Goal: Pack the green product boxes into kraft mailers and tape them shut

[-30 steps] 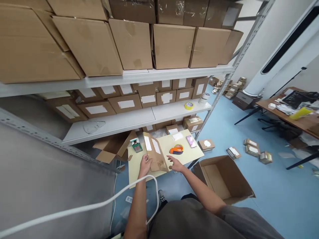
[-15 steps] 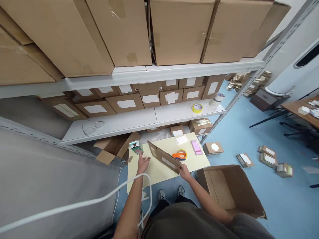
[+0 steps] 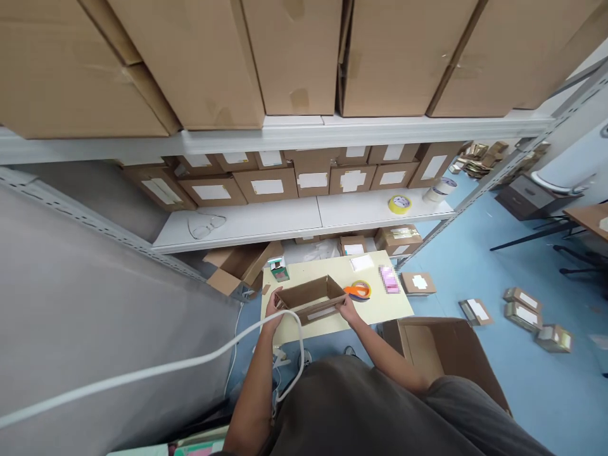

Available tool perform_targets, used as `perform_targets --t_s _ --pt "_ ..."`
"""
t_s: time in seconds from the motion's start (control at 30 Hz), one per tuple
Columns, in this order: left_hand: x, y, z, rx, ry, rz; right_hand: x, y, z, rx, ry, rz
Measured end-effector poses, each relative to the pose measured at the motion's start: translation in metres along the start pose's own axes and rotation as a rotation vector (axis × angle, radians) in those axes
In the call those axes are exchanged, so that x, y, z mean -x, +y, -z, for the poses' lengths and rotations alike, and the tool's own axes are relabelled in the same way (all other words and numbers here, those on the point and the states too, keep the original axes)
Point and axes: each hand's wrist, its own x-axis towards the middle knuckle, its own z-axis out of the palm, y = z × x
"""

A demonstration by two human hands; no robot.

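Observation:
Over the front of the pale yellow table (image 3: pixel 294 332), a cardboard box (image 3: pixel 304 294) is spread into a rectangular frame, with the table top showing through it. My left hand (image 3: pixel 272 311) grips its left end, and my right hand (image 3: pixel 348 310) grips its right end near the front corner. A white label faces me on its front wall. Just right of the box lie an orange-handled tool (image 3: pixel 354 291) and a yellow tape roll (image 3: pixel 363 288). A small green-and-white box (image 3: pixel 278 269) stands behind my left hand.
A shelf rack (image 3: pixel 304 227) with labelled cartons, glasses (image 3: pixel 206 227) and tape rolls rises behind the table. An open carton (image 3: pixel 242 266) is at left, a large one (image 3: pixel 456 348) at right. A white cable (image 3: pixel 190 362) crosses in front. Several small boxes lie on the floor.
The flat folded cardboard has been opened out into a box frame. My left hand has come away from near the green box and now holds the left end. The view has shifted.

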Motion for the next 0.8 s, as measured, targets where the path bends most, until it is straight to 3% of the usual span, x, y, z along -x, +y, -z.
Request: perform_targets --t_s 0.13,0.27,0.53,0.8 --pt "0.007 -0.002 0.017 0.059 -0.061 0.011 -0.008 0.000 -0.026 -0.009 0.006 0.024" --pt "0.001 -0.004 0.022 0.092 -0.109 0.006 -0.005 0.003 -0.040 -0.049 0.061 -0.062" --pt "-0.005 -0.023 0.017 0.145 -0.195 0.035 0.020 -0.001 -0.031 -0.228 0.042 -0.065" --pt "-0.010 -0.011 0.018 0.083 -0.207 0.066 0.025 -0.001 -0.034 -0.302 -0.097 -0.155"
